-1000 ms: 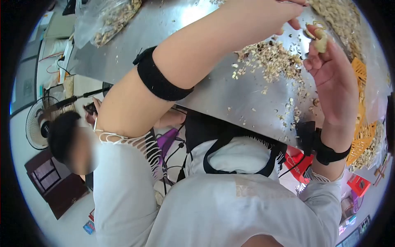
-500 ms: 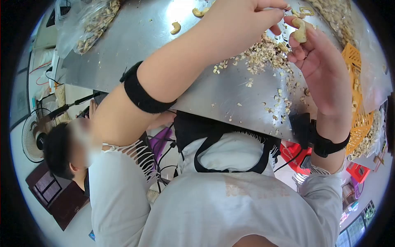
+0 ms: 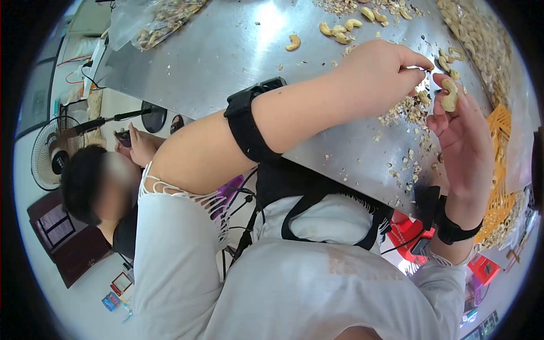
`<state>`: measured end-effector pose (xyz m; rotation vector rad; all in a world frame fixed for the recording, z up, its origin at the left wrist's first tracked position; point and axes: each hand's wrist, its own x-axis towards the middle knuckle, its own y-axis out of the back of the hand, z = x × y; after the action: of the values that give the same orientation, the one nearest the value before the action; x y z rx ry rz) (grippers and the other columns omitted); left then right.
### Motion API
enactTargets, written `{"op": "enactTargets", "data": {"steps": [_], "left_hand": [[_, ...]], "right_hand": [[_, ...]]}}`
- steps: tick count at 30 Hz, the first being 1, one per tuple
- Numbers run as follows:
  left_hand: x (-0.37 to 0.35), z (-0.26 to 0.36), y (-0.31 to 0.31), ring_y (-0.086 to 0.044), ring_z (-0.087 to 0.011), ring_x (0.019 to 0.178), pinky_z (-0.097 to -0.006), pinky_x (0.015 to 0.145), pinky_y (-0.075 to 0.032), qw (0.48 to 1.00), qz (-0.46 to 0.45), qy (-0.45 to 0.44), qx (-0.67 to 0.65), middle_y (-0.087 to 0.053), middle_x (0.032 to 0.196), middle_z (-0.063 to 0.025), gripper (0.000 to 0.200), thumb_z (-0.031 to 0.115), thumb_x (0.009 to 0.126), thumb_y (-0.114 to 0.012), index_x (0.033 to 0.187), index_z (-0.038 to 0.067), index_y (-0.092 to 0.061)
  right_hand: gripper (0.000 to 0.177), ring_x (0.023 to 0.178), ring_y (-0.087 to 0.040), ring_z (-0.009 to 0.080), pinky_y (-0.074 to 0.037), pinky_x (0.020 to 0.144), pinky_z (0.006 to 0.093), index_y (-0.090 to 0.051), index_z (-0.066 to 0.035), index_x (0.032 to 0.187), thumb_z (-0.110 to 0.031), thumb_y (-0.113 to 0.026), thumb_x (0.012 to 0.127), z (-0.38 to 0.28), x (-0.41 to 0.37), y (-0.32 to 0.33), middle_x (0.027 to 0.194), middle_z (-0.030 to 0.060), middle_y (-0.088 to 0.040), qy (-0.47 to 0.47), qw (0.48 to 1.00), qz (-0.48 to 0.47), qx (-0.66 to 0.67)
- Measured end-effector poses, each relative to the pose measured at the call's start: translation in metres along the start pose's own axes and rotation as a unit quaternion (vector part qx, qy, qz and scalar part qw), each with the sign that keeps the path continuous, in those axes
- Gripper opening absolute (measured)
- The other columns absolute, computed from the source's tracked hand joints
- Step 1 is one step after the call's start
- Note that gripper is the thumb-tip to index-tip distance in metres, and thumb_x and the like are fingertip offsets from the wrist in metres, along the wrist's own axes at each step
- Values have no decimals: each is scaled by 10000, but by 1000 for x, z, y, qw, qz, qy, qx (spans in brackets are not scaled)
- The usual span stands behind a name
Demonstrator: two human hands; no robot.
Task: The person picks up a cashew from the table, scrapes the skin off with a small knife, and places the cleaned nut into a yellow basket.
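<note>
Cashew (image 3: 450, 95), curved and pale, sits in a close pinch between the thumb and fingers of the right hand (image 3: 462, 127), near the table's edge. It looks light and stiff, dry rather than slippery, and likely to chip or split under a hard squeeze; the thick middle of its curve seems the safest hold. The left hand (image 3: 391, 73) is beside it, fingertips drawn narrowly together at a dark speck; whether they grip it, I cannot tell. Shiny metal table (image 3: 215, 73) carries crumbly fragments (image 3: 405, 110) and loose cashews (image 3: 348, 25). An orange basket (image 3: 498, 122) lies beneath the right side's plastic bag (image 3: 476, 39). Across the room, another person (image 3: 85, 187) holds a small dark object near a fan (image 3: 56, 153).
</note>
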<state>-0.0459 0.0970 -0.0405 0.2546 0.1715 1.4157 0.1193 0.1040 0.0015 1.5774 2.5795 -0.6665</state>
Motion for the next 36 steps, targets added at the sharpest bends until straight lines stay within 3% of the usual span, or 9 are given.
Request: {"op": "enactTargets", "data": {"steps": [7,13,17,27,30,36], "left_hand": [[-5,7,-1,-503,-75,623,-213,578,-409,998,14,-36,55,-575,696,-39,267,143,796,-485,1035,44,-551],[-4,16,-2,-561,-191,660,-271,588,-420,990,40,-100,85,-576,743,-126,258,74,782,-474,1028,46,-545],[-7,37,5,-556,-186,658,-273,589,-418,982,32,-131,133,-575,745,-116,275,69,781,-486,1051,61,-536],[-7,68,15,-545,-136,690,-237,615,-415,992,14,-97,82,-586,784,-76,298,55,808,-465,1102,72,-512],[-7,76,16,-544,-116,721,-231,641,-418,997,-12,-63,49,-588,798,-71,307,53,821,-445,1124,64,-495],[-11,87,14,-541,-105,713,-222,652,-415,996,-52,-47,60,-587,807,-73,336,54,830,-426,1165,52,-452]], "right_hand": [[325,758,-519,92,-419,682,212,-461,61,1075,-148,-456,827,0,-3,2,1029,88,-532,28,999,21,-3],[299,756,-523,88,-418,671,214,-486,29,1056,-143,-496,810,-4,-6,2,994,69,-545,56,998,29,2],[294,760,-521,82,-412,671,209,-495,10,1052,-145,-512,803,-17,-13,-5,959,57,-551,105,993,44,-18],[268,767,-494,52,-410,679,190,-484,-7,1053,-91,-526,802,-30,-19,-9,839,6,-536,54,998,8,34],[291,710,-520,88,-425,645,211,-479,9,1050,-119,-520,793,-30,-19,-10,795,43,-557,71,996,25,42],[286,773,-504,64,-407,663,189,-461,-20,1060,-84,-544,793,-26,-19,-1,838,20,-541,80,993,-11,87]]}}
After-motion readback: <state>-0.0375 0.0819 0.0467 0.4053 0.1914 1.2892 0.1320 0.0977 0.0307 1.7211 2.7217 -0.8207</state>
